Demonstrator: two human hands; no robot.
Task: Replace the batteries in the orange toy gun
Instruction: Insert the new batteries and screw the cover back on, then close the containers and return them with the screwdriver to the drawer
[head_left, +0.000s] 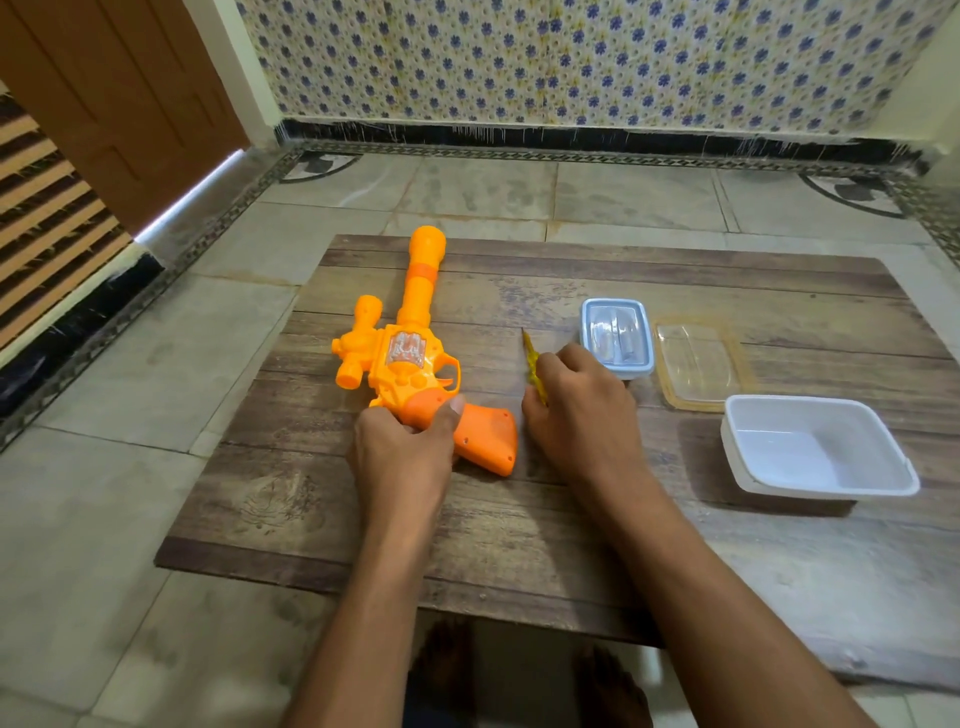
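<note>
Toy gun (405, 353) flat on board (519, 545), barrel pointing away.

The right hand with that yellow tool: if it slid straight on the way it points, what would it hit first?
Probably nothing soon. The right hand holds the yellow screwdriver, tip aimed away from the person, between the orange toy gun and the small lidded box; only bare wooden board lies ahead, though depth is uncertain.

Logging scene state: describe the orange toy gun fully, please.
The orange toy gun looks like glossy moulded plastic, lying flat on its side on the wooden board. Its long barrel points away, ending in a round muzzle. A scope-like part sits on its left, a clear panel on the body, and the darker orange grip points toward the person. The left hand grips the handle, thumb across it. No battery cover is visible.
</note>
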